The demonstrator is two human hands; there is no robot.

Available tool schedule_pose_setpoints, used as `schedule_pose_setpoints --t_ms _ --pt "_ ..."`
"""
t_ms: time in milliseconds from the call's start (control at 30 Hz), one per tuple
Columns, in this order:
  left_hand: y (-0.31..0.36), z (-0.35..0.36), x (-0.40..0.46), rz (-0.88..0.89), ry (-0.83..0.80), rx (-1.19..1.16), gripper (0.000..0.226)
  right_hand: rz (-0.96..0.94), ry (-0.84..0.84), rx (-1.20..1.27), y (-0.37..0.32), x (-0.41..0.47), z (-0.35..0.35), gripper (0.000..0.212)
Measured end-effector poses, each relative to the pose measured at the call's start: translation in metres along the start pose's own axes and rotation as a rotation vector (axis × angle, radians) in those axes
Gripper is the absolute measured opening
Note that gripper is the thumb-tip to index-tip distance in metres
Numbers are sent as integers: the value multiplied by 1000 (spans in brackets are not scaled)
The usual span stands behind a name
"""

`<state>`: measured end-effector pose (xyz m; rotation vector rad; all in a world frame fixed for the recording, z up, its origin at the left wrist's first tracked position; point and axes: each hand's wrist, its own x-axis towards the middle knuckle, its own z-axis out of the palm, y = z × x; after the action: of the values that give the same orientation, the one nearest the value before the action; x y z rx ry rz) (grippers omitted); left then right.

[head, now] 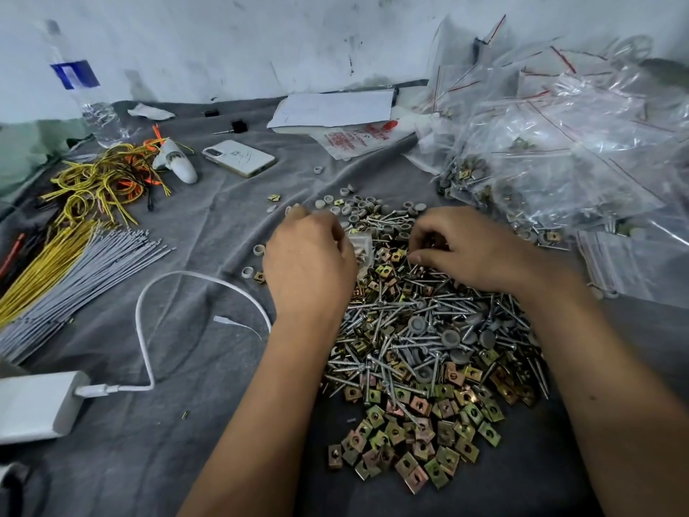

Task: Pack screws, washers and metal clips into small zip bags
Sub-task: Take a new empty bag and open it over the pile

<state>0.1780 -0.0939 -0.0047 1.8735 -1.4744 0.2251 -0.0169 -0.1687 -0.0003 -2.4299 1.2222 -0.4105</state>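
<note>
Left hand point(311, 263) grips a small zip bag point(361, 251) for filling; right hand point(473, 248) pinches metal clips point(391, 255) (count unclear) just beside it.

My left hand point(309, 263) covers most of the small clear zip bag point(362, 251), so I cannot confirm its contents. My right hand's fingers point(428, 240) curl into the pile; anything pinched is hidden. The white power adapter point(37, 404) is cut by the left edge. The far bottle point(80, 83) is blurred.
</note>
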Motion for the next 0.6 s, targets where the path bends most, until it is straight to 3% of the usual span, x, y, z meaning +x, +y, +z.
schedule_pose_setpoints --t_ms 100,200,333,500,600 --pt "-1 3 1 -57 -12 -141 8 -45 188 146 -10 -2 2 8" --pt "2 8 -1 -126 -60 -267 7 -204 358 204 -26 -2 5 9" --pt "5 12 -4 -104 -38 -308 7 -286 312 98 -32 -1 8 15" --pt "7 11 -5 28 62 -322 12 -138 245 -69 -24 1 9 18" --pt "8 13 -6 67 54 -302 13 -105 330 42 -25 0 11 17"
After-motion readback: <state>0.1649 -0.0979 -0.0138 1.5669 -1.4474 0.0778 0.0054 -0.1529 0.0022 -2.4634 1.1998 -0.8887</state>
